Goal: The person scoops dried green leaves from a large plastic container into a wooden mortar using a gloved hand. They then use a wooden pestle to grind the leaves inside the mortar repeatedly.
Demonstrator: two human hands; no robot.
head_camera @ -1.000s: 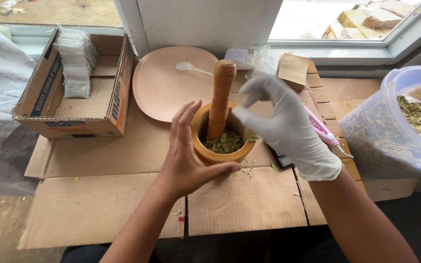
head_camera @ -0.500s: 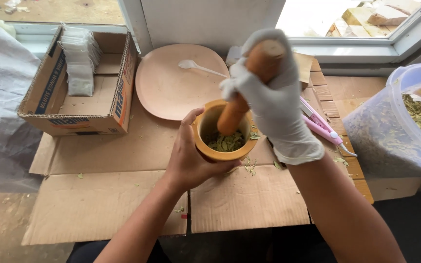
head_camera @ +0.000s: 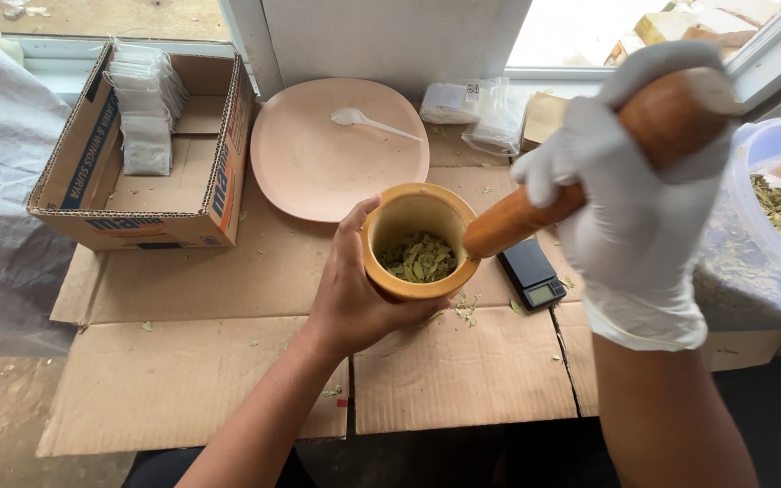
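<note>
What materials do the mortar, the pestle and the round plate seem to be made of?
The mortar looks like turned wood with a smooth yellow-brown finish and a matte, paler inside. The pestle, in the gloved right hand, also looks wooden: reddish-brown, smooth, slightly glossy. The round plate is probably plastic, though matte ceramic is possible: an even pale pink surface with no grain.

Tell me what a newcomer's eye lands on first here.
First, the right hand in a white glove, close to the camera, gripping a wooden pestle lifted out over the rim of the mortar. Next, the yellow-brown wooden mortar at centre, holding dried green leaves, with the bare left hand wrapped around its side. Behind it lies a round pink plate with a white spoon.
</note>
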